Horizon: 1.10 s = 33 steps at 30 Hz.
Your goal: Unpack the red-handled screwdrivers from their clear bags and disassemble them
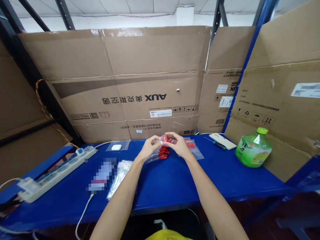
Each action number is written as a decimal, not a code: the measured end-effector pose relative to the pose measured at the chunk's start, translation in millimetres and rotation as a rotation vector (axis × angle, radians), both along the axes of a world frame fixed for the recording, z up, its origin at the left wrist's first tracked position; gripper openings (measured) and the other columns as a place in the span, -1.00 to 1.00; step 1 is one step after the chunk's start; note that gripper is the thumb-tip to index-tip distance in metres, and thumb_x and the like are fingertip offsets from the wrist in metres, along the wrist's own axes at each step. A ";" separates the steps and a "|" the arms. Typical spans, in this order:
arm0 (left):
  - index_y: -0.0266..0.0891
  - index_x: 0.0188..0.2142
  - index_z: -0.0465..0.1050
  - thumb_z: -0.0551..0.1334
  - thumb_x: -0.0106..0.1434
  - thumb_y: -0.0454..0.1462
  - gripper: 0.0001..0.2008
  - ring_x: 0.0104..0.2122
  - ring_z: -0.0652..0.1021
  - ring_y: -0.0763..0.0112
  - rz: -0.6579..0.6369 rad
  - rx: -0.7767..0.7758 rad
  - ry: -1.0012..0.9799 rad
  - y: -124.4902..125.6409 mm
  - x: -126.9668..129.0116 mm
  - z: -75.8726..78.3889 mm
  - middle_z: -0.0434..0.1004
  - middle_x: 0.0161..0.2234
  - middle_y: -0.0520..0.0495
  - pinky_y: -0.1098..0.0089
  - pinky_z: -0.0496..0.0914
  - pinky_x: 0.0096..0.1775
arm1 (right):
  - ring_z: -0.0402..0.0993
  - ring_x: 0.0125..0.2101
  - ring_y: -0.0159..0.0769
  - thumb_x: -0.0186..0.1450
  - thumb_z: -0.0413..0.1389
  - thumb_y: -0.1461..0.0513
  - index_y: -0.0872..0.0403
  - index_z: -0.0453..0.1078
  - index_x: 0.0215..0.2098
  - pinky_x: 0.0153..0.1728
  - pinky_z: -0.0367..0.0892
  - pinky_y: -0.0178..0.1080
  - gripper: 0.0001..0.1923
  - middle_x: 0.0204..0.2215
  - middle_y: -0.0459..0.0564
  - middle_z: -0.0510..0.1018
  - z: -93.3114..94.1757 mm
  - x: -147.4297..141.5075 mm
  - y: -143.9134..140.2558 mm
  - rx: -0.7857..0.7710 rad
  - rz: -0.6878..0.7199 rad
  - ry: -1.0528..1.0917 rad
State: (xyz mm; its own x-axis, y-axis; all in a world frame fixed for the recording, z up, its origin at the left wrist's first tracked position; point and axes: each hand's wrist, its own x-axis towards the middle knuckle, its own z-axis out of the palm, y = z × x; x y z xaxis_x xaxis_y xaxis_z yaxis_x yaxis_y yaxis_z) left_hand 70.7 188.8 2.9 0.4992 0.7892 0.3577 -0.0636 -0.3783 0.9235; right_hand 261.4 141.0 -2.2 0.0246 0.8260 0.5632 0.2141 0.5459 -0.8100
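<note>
Yellow cloth [166,237] at bottom edge, below blue table [178,182]. Left hand [148,147] and right hand [178,143] both pinch one clear bag of red pieces [164,148], held just above table's far middle. Green bottle [253,149] well right; power strip [57,172] left.
</note>
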 end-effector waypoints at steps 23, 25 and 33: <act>-0.15 0.02 0.59 0.21 0.35 -0.12 -0.66 -0.09 0.55 0.22 0.345 0.578 0.243 8.2 -23.7 13.3 0.59 -0.11 -0.14 0.26 0.38 0.04 | 0.56 -0.36 -0.27 0.05 0.38 0.01 0.01 0.31 -0.22 -0.37 0.46 -0.26 -0.52 -0.34 -0.06 0.60 -10.8 0.8 12.1 -0.094 -0.159 0.510; -0.17 -0.01 0.60 0.23 0.33 -0.13 -0.68 -0.06 0.55 0.19 0.537 0.527 0.217 16.1 -31.1 10.0 0.59 -0.07 -0.15 0.24 0.36 0.07 | 0.57 -0.32 -0.24 0.05 0.38 0.01 0.02 0.34 -0.16 -0.33 0.47 -0.23 -0.50 -0.30 -0.04 0.61 -9.6 7.5 12.5 -0.070 -0.217 0.519; -0.22 -0.05 0.57 0.21 0.31 -0.11 -0.67 -0.07 0.57 0.10 1.010 0.178 0.138 28.1 -40.8 -3.1 0.63 -0.08 -0.21 0.20 0.37 0.01 | 0.55 -0.35 -0.22 0.17 0.29 0.03 0.04 0.46 -0.26 -0.32 0.44 -0.22 -0.70 -0.36 -0.02 0.61 -14.6 -21.3 6.1 -0.045 -0.138 0.072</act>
State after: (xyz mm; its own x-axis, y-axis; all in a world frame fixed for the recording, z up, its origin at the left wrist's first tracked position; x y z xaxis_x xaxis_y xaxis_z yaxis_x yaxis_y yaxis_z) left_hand 29.8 216.9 -0.2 -0.3210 0.8043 0.5000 0.4611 -0.3284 0.8243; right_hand 240.0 147.1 -16.8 0.1784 0.8362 0.5186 0.2246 0.4785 -0.8489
